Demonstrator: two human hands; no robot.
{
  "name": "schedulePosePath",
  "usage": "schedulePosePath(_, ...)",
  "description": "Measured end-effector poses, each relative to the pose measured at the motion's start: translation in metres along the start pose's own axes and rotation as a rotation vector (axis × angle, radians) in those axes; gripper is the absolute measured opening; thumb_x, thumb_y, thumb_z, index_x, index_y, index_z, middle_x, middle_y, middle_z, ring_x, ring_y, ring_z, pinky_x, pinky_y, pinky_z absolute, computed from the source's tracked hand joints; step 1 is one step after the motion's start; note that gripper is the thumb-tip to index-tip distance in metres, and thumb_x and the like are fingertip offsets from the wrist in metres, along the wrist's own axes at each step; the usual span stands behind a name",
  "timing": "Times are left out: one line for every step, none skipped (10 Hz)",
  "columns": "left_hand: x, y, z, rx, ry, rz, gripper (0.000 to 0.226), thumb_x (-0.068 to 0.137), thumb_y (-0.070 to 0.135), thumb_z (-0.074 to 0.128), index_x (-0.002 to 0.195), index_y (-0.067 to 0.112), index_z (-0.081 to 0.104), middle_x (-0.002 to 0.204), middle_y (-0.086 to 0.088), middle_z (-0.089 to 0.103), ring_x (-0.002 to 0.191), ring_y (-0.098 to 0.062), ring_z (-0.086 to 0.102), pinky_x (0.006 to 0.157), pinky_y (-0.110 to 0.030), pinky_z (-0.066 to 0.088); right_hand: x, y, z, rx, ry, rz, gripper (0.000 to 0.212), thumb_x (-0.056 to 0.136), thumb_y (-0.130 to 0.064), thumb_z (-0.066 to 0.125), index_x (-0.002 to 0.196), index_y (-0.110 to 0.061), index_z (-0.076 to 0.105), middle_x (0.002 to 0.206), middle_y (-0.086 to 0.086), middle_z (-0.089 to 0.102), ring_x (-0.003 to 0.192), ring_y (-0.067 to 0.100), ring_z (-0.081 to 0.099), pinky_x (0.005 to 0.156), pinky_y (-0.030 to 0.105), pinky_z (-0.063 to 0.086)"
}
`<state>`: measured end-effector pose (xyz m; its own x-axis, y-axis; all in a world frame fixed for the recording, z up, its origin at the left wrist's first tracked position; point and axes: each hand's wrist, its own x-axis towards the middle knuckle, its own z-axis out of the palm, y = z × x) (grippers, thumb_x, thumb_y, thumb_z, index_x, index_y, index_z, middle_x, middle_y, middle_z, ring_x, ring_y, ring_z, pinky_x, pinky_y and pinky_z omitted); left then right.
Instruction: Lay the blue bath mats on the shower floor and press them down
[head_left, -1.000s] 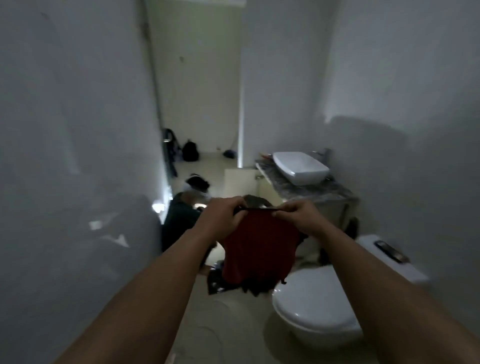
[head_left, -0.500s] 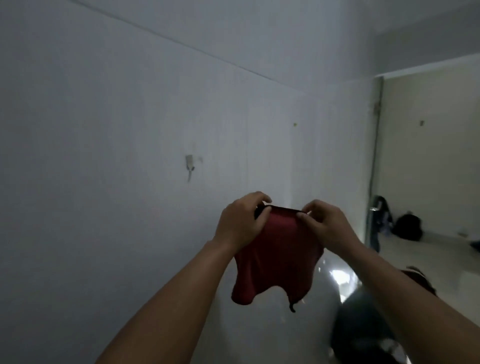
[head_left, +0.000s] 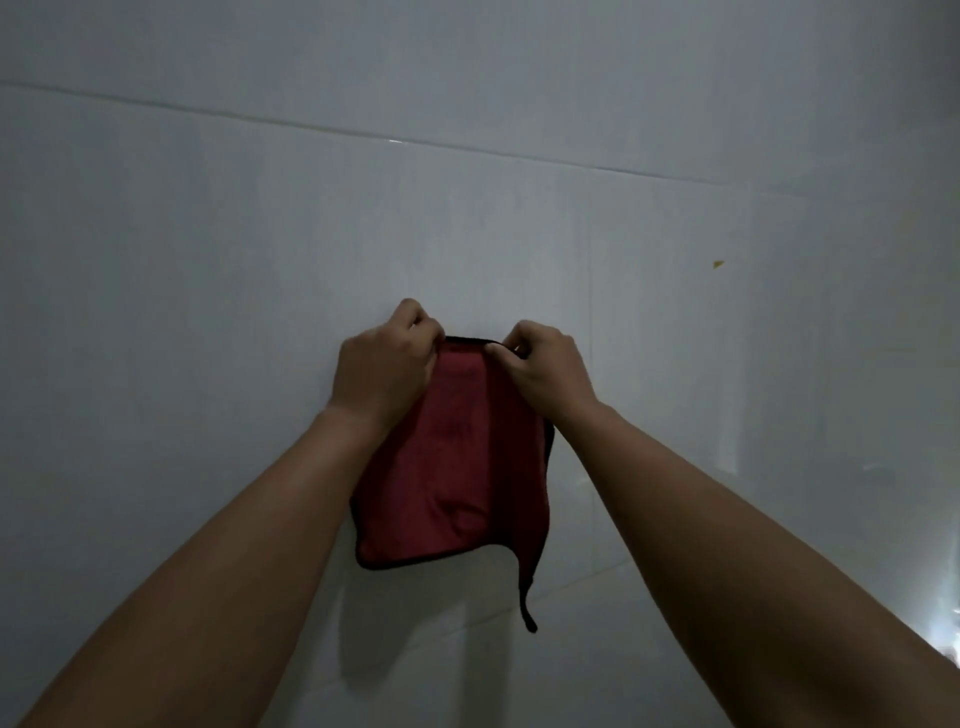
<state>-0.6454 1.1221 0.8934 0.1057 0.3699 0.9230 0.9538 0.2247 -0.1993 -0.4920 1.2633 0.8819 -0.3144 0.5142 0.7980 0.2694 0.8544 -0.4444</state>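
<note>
- The left hand (head_left: 382, 371) is raised in front of a white tiled wall (head_left: 208, 260), fingers curled tight, pinching the top left corner of a dark red cloth (head_left: 452, 467).
- The right hand (head_left: 545, 369) is level with the left hand and close beside it, fingers likewise curled, pinching the cloth's top right corner.
- Between the two hands runs the cloth's short top edge, trimmed in black and pulled fairly taut.
- The cloth hangs down below both hands, between the two forearms, with the left wrist in front of its left side.
- Its lower edge, also black-trimmed, curves under the left forearm; a narrow dark strip (head_left: 527, 597) dangles from the lower right corner, below the right forearm.
- Whether the cloth touches the wall behind it cannot be told; it casts a faint shadow on the tiles below the hands.
- A thin grout line (head_left: 311, 124) crosses the wall well above the hands.
- A small yellowish mark (head_left: 718, 264) sits on the wall above and to the right of the right hand.
- The blue bath mats are not in view, nor is the shower floor.
</note>
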Motion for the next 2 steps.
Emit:
schedulePosePath(-0.002,-0.001,0.0,0.044,-0.053,-0.045,0.014,0.098,0.025,0.06,0.093,0.018,0.07,0.1,0.002,0.06,0.061,-0.029,0.063,0.053,-0.039,0.055,-0.011,0.004,0.019,0.021,-0.026,0.044,0.025,0.09,-0.048,0.066,0.077,-0.028,0.06,0.074,-0.009,0.063,0.069,0.011,0.061,0.062,0.03,0.048)
schedulePosePath(-0.058,0.026,0.009,-0.151,-0.133,-0.138,0.022,0.096,0.026,0.062,0.115,0.023,0.073,0.112,0.006,0.062,0.084,-0.024,0.069,0.069,-0.037,0.059,-0.06,0.018,0.029,0.15,-0.041,0.076,0.018,0.094,-0.041,0.063,0.085,-0.025,0.066,0.076,-0.009,0.068,0.07,0.009,0.064,0.065,0.036,0.055)
